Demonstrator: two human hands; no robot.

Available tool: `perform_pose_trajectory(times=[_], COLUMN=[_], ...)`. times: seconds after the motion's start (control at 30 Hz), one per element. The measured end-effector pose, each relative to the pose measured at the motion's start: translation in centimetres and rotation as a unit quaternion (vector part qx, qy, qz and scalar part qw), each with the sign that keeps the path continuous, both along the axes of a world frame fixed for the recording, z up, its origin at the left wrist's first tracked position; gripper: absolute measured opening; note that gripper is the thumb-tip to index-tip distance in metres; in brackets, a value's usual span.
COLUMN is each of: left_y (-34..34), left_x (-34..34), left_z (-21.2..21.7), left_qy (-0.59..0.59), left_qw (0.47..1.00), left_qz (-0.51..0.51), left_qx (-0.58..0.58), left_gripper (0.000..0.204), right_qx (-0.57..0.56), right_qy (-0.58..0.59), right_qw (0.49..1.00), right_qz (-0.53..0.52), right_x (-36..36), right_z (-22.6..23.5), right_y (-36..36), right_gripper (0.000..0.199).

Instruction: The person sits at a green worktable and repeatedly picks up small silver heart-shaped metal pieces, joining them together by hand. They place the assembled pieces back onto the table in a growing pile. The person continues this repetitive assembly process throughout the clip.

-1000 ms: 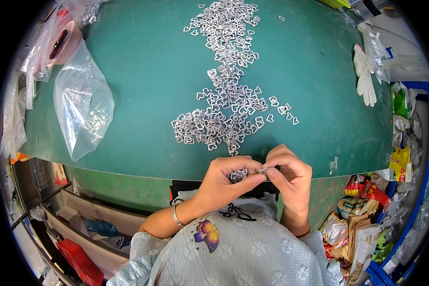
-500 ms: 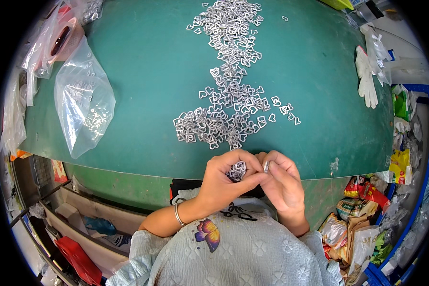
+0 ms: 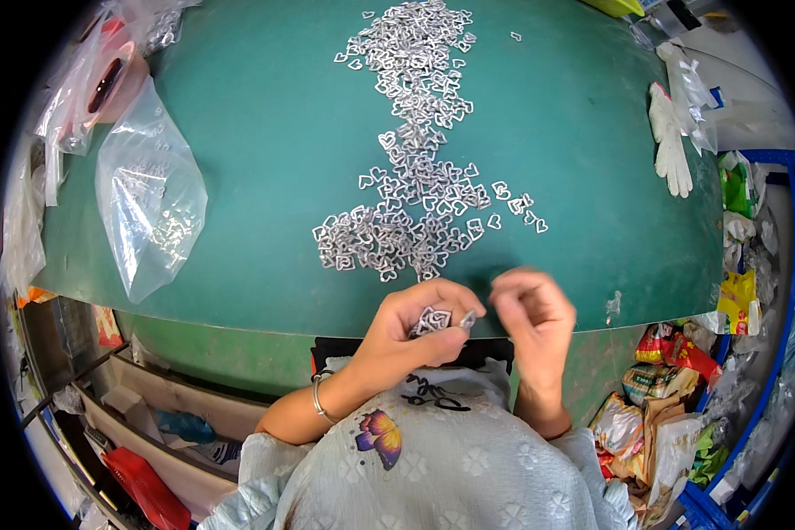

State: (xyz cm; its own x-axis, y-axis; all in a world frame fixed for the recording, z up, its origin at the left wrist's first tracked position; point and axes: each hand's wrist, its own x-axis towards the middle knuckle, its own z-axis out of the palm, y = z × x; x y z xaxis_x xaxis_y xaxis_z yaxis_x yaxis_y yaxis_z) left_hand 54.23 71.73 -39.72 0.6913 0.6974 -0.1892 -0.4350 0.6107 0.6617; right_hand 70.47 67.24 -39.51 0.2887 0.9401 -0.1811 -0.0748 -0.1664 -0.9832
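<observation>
Small silver heart-shaped metal frames (image 3: 431,322) sit bunched in the curled palm of my left hand (image 3: 389,340). One more heart-shaped piece (image 3: 468,320), seen edge-on, sticks out between that hand's thumb and index finger. My right hand (image 3: 539,327) is just to the right, apart from the left one; its bent fingers are smeared by motion, so any small thing in them cannot be made out. Beyond both hands, a long heap of the same heart frames (image 3: 371,238) runs away across the green table (image 3: 265,177), with several loose ones at its right side.
A clear plastic bag (image 3: 155,194) holding some hearts lies on the left, near a pink container (image 3: 124,84). A white glove (image 3: 670,141) rests at the right edge. Below are a drawer-like bin (image 3: 177,397) at left and piled packages (image 3: 649,389) at right.
My right hand has pulled away from the left and moved right. The left hand keeps its bunch of hearts, with one piece now jutting from its fingertips. The view has shifted slightly.
</observation>
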Motion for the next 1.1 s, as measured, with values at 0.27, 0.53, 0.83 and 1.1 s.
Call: perform_pose_trajectory(times=[0.27,0.53,0.83,1.1], left_y=[-0.2,0.2,0.0,0.1], left_x=[0.5,0.5,0.4,0.5], left_z=[-0.3,-0.7,-0.5,-0.1], left_qy=[-0.099,0.020,0.101,0.205], left_qw=[0.991,0.995,0.993,0.967], left_qz=[0.006,0.027,0.038,0.092], left_qx=[-0.088,-0.090,-0.055,0.117], left_gripper=[0.019,0.040,0.018,0.025], right_qx=[0.047,0.114,0.094,0.020], right_qy=[-0.562,-0.496,-0.329,0.162], right_qw=[0.825,0.860,0.940,0.983], right_qz=[-0.038,0.027,-0.017,0.088], right_x=[3.6,1.2,1.8,0.6], right_z=[-1.5,-2.1,-0.7,-0.3], right_y=[4.3,3.3,2.7,0.5], right_gripper=[0.043,0.018,0.009,0.006])
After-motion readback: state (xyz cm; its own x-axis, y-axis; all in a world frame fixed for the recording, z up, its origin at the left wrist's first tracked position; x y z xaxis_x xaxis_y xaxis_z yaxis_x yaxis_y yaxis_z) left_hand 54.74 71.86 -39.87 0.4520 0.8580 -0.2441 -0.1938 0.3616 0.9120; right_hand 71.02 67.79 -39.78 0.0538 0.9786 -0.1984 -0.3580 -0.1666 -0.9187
